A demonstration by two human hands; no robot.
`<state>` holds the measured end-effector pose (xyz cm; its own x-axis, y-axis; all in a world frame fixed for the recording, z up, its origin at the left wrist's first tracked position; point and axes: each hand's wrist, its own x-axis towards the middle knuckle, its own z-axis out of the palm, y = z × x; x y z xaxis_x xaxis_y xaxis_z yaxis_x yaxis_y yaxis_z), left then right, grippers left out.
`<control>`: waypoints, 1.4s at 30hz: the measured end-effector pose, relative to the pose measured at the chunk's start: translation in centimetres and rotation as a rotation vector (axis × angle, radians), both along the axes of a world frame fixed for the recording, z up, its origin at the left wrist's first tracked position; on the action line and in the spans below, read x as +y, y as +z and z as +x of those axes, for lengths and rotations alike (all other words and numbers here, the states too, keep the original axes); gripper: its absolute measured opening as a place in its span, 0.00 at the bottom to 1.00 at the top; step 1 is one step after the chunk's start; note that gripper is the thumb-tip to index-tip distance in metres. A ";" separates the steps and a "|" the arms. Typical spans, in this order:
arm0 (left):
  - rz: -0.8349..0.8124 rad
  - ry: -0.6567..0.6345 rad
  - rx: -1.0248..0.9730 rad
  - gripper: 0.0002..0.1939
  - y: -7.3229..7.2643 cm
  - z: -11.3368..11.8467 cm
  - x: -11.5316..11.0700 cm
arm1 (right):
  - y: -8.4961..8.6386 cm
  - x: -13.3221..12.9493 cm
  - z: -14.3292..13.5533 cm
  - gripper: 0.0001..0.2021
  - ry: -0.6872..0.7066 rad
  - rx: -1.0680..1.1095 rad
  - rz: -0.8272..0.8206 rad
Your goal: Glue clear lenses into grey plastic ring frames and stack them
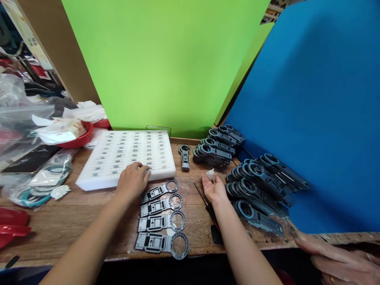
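My left hand (132, 180) is at the front edge of a white foam tray (102, 180) with rows of small metal parts. Its thumb and forefinger are pinched together there; whatever lies between them is too small to name. Right of the middle, my right hand (213, 189) is palm up, its curled fingers around a small whitish, translucent piece (210, 174). Between my forearms lie several grey plates with ring ends (154, 223), in a column with the rings pointing right. One more such plate (185, 158) lies upright beside the tray.
Stacks of ringed plates (258, 186) fill the right side. A screwdriver (209, 208) lies by my right wrist. Red basket (78, 138), plastic bags and phone (31, 159) are left. Green (169, 63) and blue panels (326, 118) stand behind. Another person's hand (341, 257) is at lower right.
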<state>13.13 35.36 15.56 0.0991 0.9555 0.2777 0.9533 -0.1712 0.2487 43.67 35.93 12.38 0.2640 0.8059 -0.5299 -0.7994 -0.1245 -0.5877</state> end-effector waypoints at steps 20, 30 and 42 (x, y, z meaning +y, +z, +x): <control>-0.017 -0.215 -0.536 0.14 -0.2 4.8 -8.9 | 3.5 -9.7 -9.2 0.12 0.581 -1.354 0.653; -0.154 -0.124 -0.382 0.12 -3.3 4.2 -5.4 | 1.3 -2.8 -8.1 0.09 0.650 -1.774 0.597; -0.322 -0.252 -0.107 0.06 -2.8 3.2 -3.5 | 0.0 0.5 -8.2 0.10 0.898 -1.928 0.649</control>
<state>16.35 31.88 12.77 0.3273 0.9449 -0.0098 0.8577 -0.2927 0.4228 35.42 36.41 12.37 -0.4460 0.8828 0.1477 0.7605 0.4607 -0.4576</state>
